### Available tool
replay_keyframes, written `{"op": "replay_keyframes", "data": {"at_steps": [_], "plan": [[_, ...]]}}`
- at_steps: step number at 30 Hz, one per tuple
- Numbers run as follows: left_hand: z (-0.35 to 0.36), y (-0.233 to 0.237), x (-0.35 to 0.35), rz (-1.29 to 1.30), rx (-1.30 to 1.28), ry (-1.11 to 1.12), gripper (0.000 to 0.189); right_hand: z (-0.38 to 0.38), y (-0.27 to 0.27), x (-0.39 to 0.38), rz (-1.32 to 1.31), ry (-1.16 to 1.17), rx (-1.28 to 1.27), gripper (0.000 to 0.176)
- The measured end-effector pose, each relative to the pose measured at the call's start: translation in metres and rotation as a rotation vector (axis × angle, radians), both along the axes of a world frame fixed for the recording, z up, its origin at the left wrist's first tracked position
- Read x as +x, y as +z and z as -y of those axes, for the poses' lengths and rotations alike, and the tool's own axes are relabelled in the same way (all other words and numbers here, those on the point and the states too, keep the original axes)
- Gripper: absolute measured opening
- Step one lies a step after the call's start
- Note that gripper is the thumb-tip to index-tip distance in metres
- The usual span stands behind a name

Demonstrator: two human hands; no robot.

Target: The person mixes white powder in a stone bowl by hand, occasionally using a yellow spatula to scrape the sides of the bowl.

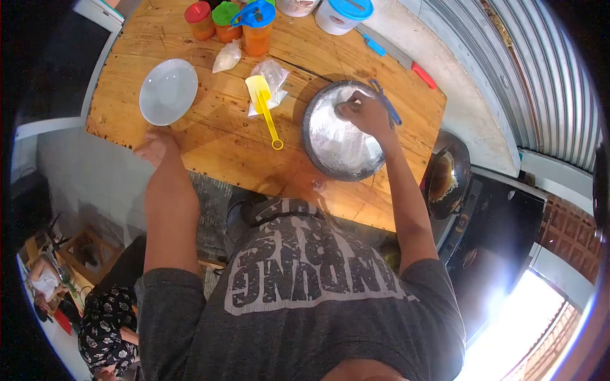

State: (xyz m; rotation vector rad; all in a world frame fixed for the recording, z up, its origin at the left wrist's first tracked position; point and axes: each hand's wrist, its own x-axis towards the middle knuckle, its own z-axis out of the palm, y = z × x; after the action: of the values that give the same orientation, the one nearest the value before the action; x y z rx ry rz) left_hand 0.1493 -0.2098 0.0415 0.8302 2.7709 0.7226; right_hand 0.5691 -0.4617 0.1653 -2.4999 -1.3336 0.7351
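My right hand is closed at the middle of a round silvery pot lid, its fingers pinched where a knob would be. The knob itself is hidden beneath them. Under the lid's dark rim, a pan's blue handle juts out at the upper right. My left hand rests at the front edge of the wooden table, just below a white bowl, its fingers loosely apart and holding nothing. Between the bowl and the lid lies a yellow spatula, its blade on a clear plastic bag.
Jars with red, green and blue lids stand at the back, near a small bag of white powder. A red-handled knife lies along the far right edge. A wok sits beyond the table. Another person is at lower left.
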Motion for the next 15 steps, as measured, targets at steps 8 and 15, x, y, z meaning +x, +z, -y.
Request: {"op": "replay_keyframes", "data": {"at_steps": [8,15], "plan": [[-0.002,-0.013,-0.003,-0.098,0.082,-0.039,0.046,-0.021,0.016,0.002,0.009,0.081,0.095,0.051],[-0.012,-0.038,-0.004,-0.138,0.154,0.044,0.045,0.004,0.014,-0.015,-0.051,0.305,-0.12,0.05]]}}
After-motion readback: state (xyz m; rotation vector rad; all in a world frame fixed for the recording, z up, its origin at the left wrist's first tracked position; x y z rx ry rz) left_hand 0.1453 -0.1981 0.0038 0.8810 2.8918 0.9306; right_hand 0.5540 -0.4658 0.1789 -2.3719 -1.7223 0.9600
